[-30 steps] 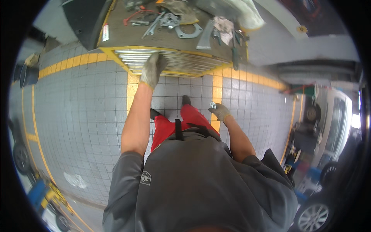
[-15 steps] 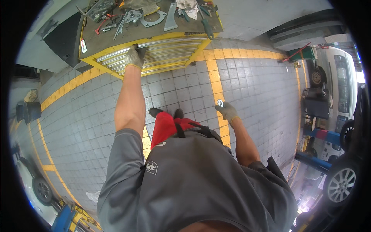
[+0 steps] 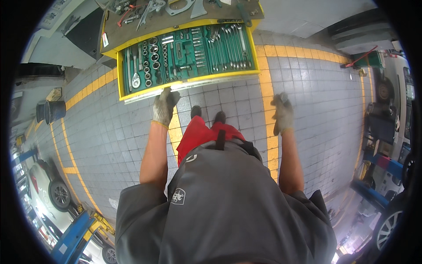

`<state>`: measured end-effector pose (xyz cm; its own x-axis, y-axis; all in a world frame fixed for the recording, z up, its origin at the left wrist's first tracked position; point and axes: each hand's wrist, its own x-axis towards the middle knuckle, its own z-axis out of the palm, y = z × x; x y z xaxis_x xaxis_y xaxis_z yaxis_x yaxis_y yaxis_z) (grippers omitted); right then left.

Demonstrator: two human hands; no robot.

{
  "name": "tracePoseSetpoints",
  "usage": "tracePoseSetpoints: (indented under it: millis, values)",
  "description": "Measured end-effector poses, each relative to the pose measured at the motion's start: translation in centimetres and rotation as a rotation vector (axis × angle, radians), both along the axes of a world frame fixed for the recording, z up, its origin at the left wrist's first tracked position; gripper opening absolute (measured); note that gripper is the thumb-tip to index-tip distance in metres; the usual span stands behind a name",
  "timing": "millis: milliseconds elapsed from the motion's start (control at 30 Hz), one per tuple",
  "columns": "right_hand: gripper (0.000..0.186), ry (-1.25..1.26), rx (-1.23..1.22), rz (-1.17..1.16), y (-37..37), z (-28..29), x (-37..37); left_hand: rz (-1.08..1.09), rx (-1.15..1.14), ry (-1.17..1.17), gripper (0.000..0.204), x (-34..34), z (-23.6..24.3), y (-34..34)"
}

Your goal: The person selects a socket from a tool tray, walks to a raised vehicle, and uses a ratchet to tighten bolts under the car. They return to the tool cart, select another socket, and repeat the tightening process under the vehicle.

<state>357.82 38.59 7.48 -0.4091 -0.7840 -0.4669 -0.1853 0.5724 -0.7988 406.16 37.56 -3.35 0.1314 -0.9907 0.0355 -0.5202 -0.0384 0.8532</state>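
My left hand (image 3: 165, 107), in a pale knit glove, has its fingers closed on the front edge of a pulled-out yellow drawer (image 3: 188, 79). Inside lie green tool trays (image 3: 204, 59) holding several sockets (image 3: 154, 56), a ratchet (image 3: 136, 78) and several wrenches (image 3: 229, 48). Above the drawer is the chest top (image 3: 123, 31), with metal plates (image 3: 198, 10), a red-handled item (image 3: 124, 17) and loose tools. My right hand (image 3: 282, 113), also gloved, hangs right of the drawer over the tiled floor; a small greyish thing at its fingertips is too unclear to make out.
Grey tiles with yellow lines (image 3: 270, 123) surround me. At left are dark buckets (image 3: 55, 112), a white car (image 3: 57, 193) and a blue lift (image 3: 66, 237). At right stand a vehicle wheel (image 3: 387, 229), blue lift arms (image 3: 371, 193) and a green item with a red handle (image 3: 376, 60).
The drawer has come out toward me with my left hand on it, revealing the tool trays. My right hand has moved up and right, and its small metal item is now less visible.
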Motion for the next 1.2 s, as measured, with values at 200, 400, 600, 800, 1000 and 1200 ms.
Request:
tracePoseSetpoints:
  millis: [200,400,600,800,1000,1200]
  values:
    - [0.068,0.003,-0.046,0.003,-4.1,0.9,2.3,-0.198,0.108,-0.504,0.038,-0.3,2.1,9.4]
    - [0.055,0.037,-0.202,0.0,-8.8,-1.7,4.8,0.16,0.523,0.63,0.036,0.2,2.4,12.4]
    - [0.055,0.359,-0.16,0.08,-9.3,-3.1,7.6,0.357,0.728,0.74,0.034,-0.2,5.7,10.5]
    - [0.055,0.617,-0.181,0.171,-8.9,-3.9,8.0,0.076,0.951,0.457,0.036,-2.2,12.8,8.4]
    - [0.056,0.593,-0.208,0.166,-8.7,-3.9,8.3,-0.109,0.585,0.029,0.015,-6.5,14.8,5.0]
    - [0.052,0.481,-0.171,0.129,-8.6,-3.5,8.9,-0.212,0.254,-0.341,0.024,-8.6,14.0,1.5]
